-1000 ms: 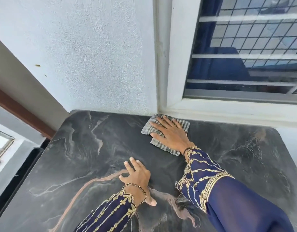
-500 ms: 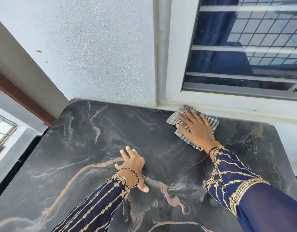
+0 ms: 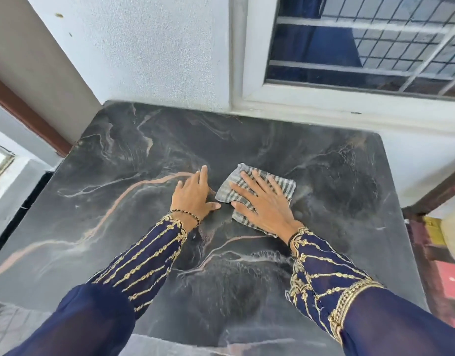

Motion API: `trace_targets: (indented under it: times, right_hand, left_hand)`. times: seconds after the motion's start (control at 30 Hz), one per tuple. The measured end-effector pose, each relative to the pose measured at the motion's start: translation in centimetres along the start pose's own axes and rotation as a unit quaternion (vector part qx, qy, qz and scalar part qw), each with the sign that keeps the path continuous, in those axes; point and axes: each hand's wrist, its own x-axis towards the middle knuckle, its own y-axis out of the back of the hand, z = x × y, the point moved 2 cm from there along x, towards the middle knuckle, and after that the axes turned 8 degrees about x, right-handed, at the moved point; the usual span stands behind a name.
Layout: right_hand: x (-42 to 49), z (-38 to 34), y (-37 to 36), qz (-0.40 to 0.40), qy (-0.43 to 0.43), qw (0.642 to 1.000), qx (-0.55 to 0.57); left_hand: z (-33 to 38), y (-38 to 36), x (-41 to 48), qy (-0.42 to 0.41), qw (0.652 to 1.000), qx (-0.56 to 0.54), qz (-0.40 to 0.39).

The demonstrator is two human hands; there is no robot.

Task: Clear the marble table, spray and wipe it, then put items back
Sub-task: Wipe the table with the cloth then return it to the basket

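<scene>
Two of three stages look done/underway: desk (image 3: 118, 201) bare, wet streaks, right hand (image 3: 264, 205) flat, fingers spread, pressing cloth (image 3: 285, 186) mid-desk, left hand (image 3: 193, 195) flat beside it; items' return pending.

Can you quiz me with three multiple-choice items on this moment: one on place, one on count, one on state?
1. Where is the grey striped cloth?
A. by the window sill
B. near the middle of the black veined marble table
C. hanging off the front edge

2. How many hands touch the cloth?
A. none
B. one
C. two

3. How is the right hand?
A. fisted
B. lifted
C. flat, fingers spread

Key: 1 B, marble shows all around it; 2 B, the left hand rests beside it; 3 C, palm presses the cloth.
</scene>
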Motion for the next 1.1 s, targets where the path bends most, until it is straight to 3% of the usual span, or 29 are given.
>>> trace_targets:
  times: [0.1,0.23,0.5,0.77,1.1]
  right_hand:
    - [-4.7,-3.7,-0.6,-0.007,0.022,1.000,0.010]
    - [-10.3,-8.2,-1.1,-0.019,0.043,0.999,0.025]
    - [-19.1,-13.7,-2.8,-0.046,0.139,0.989,0.022]
    - [-26.2,-9.5,-1.2,-0.074,0.098,0.992,0.026]
    - [-21.9,-4.1,-0.1,-0.087,0.071,0.993,0.036]
  left_hand:
    - [-0.3,-1.4,-5.1,0.005,0.996,-0.082,0.036]
    - [-1.1,-2.1,-11.1,-0.013,0.991,-0.108,0.076]
    - [-1.0,-4.0,-17.7,-0.009,0.991,-0.128,0.035]
    - [2.0,-3.4,-18.6,-0.052,0.992,-0.113,0.017]
    - [6.2,-3.8,-16.5,-0.099,0.984,-0.144,0.026]
